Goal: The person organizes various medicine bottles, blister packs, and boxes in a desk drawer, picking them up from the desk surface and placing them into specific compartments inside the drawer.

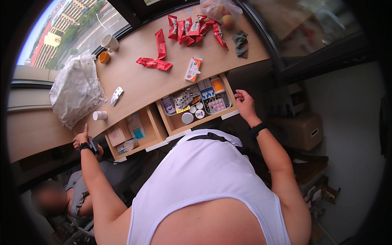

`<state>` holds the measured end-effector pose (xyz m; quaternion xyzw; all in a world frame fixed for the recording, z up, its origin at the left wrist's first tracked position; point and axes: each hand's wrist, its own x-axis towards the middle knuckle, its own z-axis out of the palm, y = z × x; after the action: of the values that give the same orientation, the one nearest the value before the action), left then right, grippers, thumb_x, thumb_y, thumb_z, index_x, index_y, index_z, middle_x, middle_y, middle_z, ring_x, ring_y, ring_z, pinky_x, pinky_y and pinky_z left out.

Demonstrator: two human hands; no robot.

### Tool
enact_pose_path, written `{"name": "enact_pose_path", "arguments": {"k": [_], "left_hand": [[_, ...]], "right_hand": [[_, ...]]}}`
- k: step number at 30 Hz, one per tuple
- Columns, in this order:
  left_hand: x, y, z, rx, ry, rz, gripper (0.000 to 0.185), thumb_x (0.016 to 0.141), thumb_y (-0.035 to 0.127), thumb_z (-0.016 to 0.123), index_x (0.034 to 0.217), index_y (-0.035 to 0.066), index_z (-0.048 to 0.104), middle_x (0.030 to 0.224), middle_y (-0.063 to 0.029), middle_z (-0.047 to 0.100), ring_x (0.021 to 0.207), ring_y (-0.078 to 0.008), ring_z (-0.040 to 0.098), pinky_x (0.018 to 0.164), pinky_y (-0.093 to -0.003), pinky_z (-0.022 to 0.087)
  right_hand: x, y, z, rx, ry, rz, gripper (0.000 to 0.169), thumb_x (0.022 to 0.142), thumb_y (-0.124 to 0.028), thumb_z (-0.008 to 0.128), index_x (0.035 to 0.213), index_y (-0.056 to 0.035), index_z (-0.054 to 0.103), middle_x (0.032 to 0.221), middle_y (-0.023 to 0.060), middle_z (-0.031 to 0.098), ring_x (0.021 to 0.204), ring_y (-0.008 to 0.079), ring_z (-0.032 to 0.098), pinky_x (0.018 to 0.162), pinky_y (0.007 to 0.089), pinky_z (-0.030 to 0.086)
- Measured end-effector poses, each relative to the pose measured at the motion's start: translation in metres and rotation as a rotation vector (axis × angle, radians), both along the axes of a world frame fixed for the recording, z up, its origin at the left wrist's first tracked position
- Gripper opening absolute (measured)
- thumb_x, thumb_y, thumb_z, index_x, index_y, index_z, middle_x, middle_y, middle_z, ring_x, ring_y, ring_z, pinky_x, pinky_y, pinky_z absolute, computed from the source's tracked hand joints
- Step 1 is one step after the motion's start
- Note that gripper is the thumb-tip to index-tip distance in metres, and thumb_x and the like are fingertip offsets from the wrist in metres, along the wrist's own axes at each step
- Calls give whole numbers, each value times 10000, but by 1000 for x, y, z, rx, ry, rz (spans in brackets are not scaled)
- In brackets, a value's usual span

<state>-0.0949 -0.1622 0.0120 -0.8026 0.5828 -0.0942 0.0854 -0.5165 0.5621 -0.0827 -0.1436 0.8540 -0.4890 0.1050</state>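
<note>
My left hand [81, 138] is at the front edge of the wooden desk [134, 82], one digit extended towards a white pill bottle [100, 115], with nothing visible in it. My right hand [245, 105], fingers loosely bent, is beside the right corner of a pulled-out drawer [180, 130] and looks unladen. That drawer holds metal trays, white tubs [187, 118], blister packs [216, 105], an orange-labelled bottle [217, 85] and small boxes. Left of it, a second pulled-out drawer [153, 128] contains a pale box [116, 134] and a clear jar [131, 144]. A foil blister strip [116, 96] lies on the desktop.
Red packets [191, 29], an orange-and-white medicine box [193, 69], a grey cloth [240, 43] and a bag of fruit [222, 13] rest on the desk. By the window are a mug [110, 43], an orange cup [104, 57] and lace cloth [76, 88]. Another person [76, 193] sits lower left, holding a device.
</note>
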Motion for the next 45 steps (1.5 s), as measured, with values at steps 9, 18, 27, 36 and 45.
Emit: {"name": "enact_pose_path", "arguments": {"k": [9,18,27,36,45], "left_hand": [[-9,46,18,482,44,-339,561,670,322,934,1003,-76,721,1002,-203,750,894,-306,742,746,-376,581],[-146,250,77,489,969,-839,304,853,286,725,957,1,708,859,-132,693,742,-251,679,693,-352,545],[-239,368,-50,1492,916,-386,402,814,275,829,1044,3,642,935,-98,664,782,-214,679,664,-371,585],[-236,388,-61,1293,758,-571,571,911,455,728,1145,-57,633,952,-149,708,755,-207,713,597,-350,589],[-226,424,-55,562,536,-1166,480,920,375,697,1177,10,522,1114,-200,555,1078,-388,577,889,-498,501]], "right_hand": [[0,-9,-3,-26,-37,23,362,864,50,583,1217,0,647,1006,73,725,850,113,662,782,248,536],[7,-26,10,-46,-71,100,362,861,58,572,1213,15,645,1037,87,723,883,126,664,811,253,538],[25,-51,43,-70,-123,232,333,860,46,565,1175,23,671,1052,98,727,926,157,684,824,279,553],[37,-41,33,-74,-138,221,242,868,25,579,1078,25,700,967,113,743,863,175,710,801,308,569],[45,-57,27,-152,-264,290,207,897,40,583,1061,17,708,987,90,752,881,149,708,787,280,558]]}}
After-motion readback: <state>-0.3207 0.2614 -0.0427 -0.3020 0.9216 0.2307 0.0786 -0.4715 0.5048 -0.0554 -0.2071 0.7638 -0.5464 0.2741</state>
